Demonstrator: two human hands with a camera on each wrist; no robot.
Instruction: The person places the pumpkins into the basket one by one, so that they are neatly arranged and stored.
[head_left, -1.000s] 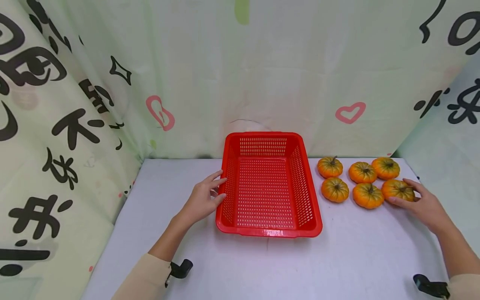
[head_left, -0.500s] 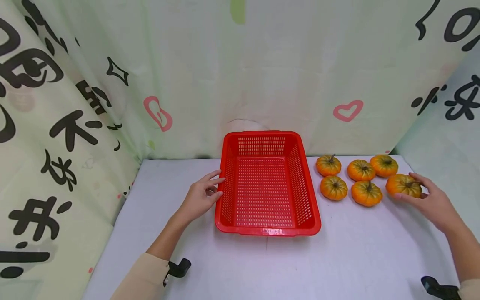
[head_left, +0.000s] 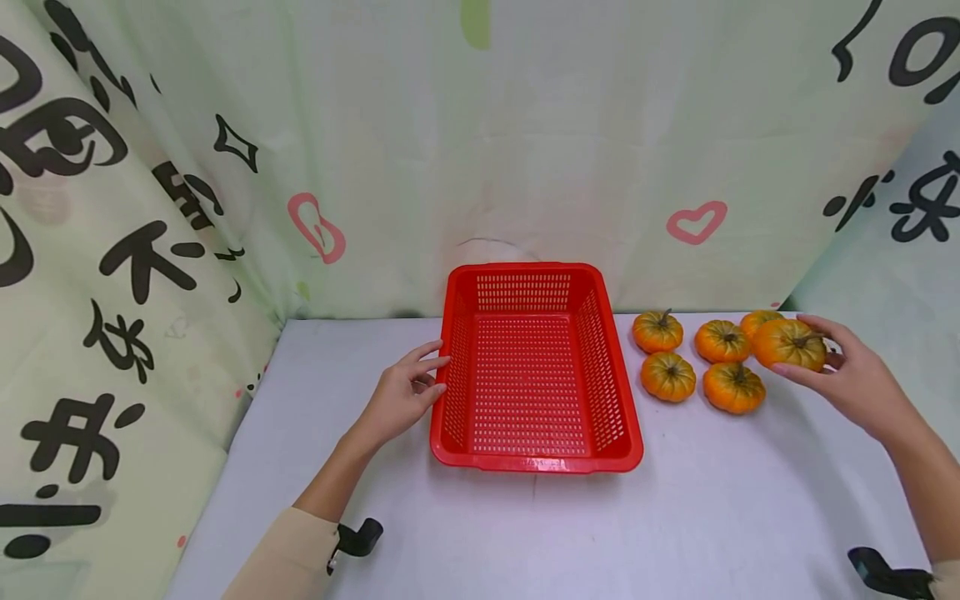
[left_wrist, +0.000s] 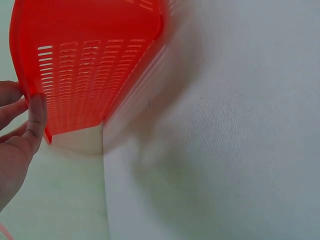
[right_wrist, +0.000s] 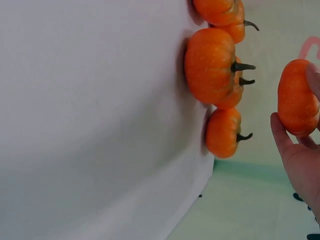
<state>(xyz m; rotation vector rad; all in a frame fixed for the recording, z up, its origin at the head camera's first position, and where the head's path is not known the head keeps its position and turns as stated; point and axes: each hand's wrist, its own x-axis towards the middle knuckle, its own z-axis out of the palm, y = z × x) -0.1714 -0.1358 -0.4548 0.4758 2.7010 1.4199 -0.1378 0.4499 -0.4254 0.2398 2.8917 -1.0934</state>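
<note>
- The right hand (head_left: 858,379), curved partway closed, grips a squat, ribbed orange pumpkin (head_left: 786,344) raised above the smooth tabletop (head_left: 600,533).
- The left hand (head_left: 405,393), fingers slightly bent, holds the rim of a rectangular red plastic basket (head_left: 536,463) with slotted walls.
- Five lobed, stemmed pumpkins (head_left: 733,389) sit right of it.
- Pale fabric curtain (head_left: 570,125) bears black characters (head_left: 140,279), one reading 不; pale marks on the basket's near rim are too small to read.

Six orange pumpkins (head_left: 734,387); one red basket (head_left: 536,464); two hands (head_left: 402,388); two pink hearts (head_left: 696,222); one table (head_left: 585,533).
</note>
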